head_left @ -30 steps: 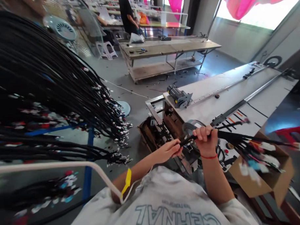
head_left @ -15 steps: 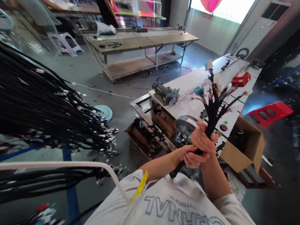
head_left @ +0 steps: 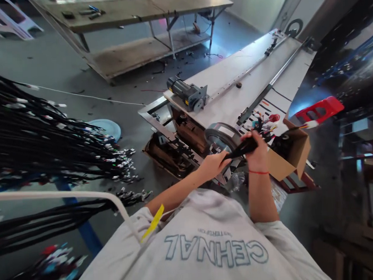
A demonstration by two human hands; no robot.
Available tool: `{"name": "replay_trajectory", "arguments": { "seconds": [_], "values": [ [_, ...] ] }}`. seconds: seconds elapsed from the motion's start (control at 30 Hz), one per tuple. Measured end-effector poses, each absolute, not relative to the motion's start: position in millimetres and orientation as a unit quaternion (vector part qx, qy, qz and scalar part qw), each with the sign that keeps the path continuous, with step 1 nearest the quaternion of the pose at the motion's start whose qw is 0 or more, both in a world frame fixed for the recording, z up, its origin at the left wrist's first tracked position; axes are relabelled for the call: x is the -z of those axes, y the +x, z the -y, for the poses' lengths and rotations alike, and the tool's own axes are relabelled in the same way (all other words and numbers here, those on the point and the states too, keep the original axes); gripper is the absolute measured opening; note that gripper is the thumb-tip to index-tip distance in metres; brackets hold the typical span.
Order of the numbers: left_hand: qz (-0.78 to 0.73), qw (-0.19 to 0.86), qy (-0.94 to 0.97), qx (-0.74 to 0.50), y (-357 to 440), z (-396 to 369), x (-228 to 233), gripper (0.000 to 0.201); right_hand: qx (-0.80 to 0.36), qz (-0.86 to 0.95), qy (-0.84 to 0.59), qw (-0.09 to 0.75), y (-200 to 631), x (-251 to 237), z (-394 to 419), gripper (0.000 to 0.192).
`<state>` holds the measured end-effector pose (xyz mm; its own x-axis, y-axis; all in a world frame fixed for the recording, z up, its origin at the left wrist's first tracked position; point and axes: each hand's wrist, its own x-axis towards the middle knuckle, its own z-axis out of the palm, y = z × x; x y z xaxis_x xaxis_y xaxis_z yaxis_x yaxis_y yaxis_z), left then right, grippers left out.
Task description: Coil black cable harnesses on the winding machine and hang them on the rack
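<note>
A long white machine surface runs from the picture's centre toward the upper right, with a metal rail along its length. A grey motor sits at its near left corner, and a round metal drum stands at its near edge. Behind it, across the floor, a wooden workbench with a lower shelf carries a few small tools. On the left, a mass of black cable harnesses hangs over a white rack bar, their connector ends pointing toward the centre. An open cardboard box stands just beside the near right corner of the machine surface, and a red plastic stool lies further right on the floor.

The person, in a grey printed shirt, holds a black wire harness just above the near edge of the machine surface, beside the drum. The right hand has its grip wrapped tight around the bundle; coloured connectors fan out beyond it, over the box. The left hand pinches the harness's trailing end between thumb and fingers. A thin red band circles the right wrist.
</note>
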<state>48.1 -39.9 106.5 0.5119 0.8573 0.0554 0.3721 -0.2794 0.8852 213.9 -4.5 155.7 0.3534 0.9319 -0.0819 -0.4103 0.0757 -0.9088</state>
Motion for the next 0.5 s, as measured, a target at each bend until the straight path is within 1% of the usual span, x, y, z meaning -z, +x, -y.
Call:
{"name": "replay_trajectory", "arguments": {
  "seconds": [0.07,0.13,0.17,0.2,0.23,0.3,0.33,0.37,0.4,0.43,0.5],
  "values": [
    [-0.349,0.498,0.755,-0.243,37,44,-104,0.027,-0.506,0.259,-0.452,0.687,233,-159,5,0.024],
    [-0.297,0.573,0.738,-0.2,21,44,-106,0.036,-0.45,0.271,-0.479,0.703,241,-156,13,0.027],
    [-0.276,0.61,0.724,-0.166,12,43,-109,0.038,-0.419,0.294,-0.506,0.694,240,-152,20,0.029],
    [-0.255,0.644,0.711,-0.121,1,42,-112,0.039,-0.409,0.331,-0.536,0.66,235,-146,28,0.031],
    [-0.234,0.673,0.698,-0.067,-9,40,-115,0.038,-0.428,0.377,-0.56,0.601,228,-138,39,0.033],
    [-0.198,0.71,0.675,0.045,-32,39,-121,0.037,-0.534,0.467,-0.556,0.433,211,-119,61,0.035],
    [-0.188,0.717,0.666,0.089,-44,39,-123,0.036,-0.601,0.489,-0.527,0.349,202,-109,71,0.034],
    [-0.188,0.719,0.659,0.116,-54,41,-124,0.036,-0.661,0.488,-0.491,0.289,193,-98,78,0.035],
    [-0.196,0.721,0.652,0.126,-64,43,-124,0.036,-0.706,0.472,-0.46,0.259,186,-87,83,0.036],
    [-0.211,0.723,0.646,0.12,-74,46,-121,0.036,-0.733,0.449,-0.442,0.256,180,-77,84,0.04],
    [-0.262,0.722,0.636,0.08,-88,52,-109,0.037,-0.731,0.407,-0.446,0.319,170,-57,73,0.05]
  ]
}}
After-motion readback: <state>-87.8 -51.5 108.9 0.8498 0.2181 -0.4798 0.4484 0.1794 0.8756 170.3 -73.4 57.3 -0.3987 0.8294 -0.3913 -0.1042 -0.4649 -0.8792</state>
